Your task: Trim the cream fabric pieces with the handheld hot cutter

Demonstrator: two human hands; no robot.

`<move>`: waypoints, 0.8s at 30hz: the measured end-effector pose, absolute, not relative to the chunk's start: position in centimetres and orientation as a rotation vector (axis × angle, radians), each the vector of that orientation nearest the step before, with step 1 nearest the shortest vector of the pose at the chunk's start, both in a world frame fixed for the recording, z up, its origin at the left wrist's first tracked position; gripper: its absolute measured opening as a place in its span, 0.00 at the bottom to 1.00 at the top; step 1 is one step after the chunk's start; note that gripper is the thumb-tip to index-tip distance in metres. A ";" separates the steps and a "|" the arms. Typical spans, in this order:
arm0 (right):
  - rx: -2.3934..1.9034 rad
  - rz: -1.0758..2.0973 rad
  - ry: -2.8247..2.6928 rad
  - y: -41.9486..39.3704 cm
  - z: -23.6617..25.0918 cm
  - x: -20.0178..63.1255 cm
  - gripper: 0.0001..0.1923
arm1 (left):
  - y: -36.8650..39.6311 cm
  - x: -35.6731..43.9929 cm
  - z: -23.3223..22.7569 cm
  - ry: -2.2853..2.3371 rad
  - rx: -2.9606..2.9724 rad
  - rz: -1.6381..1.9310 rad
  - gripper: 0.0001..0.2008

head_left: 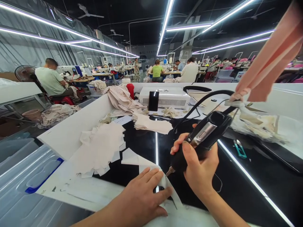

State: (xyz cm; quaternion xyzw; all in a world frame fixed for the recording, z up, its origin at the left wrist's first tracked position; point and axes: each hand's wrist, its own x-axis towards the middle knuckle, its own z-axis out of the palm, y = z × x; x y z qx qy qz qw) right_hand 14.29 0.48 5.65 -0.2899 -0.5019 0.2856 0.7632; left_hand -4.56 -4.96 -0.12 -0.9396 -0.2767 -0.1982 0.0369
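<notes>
My left hand (147, 195) lies flat on a pale piece of fabric (132, 157), fingers stretched out, pressing it onto the glossy black tabletop (129, 137). In my right hand (200, 167) is a black corded hand tool (205, 129) with a silver panel on its body. Its pointed metal tip (169, 171) is aimed down at the fabric's edge, just right of my left fingertips. Whether the tip touches the cloth, I cannot tell. Left of my hands sits a loose stack of cream fabric pieces (100, 148). Another cut piece (153, 124) rests further back.
A vented white box (175, 97) stands at the back with a phone (153, 101) against it. Crumpled fabric (121, 97) is heaped at back left. Teal thread snips (240, 148) lie at right. Pink cloth (270, 60) hangs above the tool's cable. People sew beyond.
</notes>
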 end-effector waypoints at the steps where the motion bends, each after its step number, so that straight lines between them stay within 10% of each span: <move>1: -0.632 0.621 -1.093 0.4 5.7 14.3 0.10 | -5.0 -4.6 0.0 -0.856 -2.881 -0.629 0.32; 24: -0.605 0.639 -1.094 1.5 5.6 13.5 0.13 | -4.8 -4.8 -1.6 -0.872 -2.878 -0.649 0.40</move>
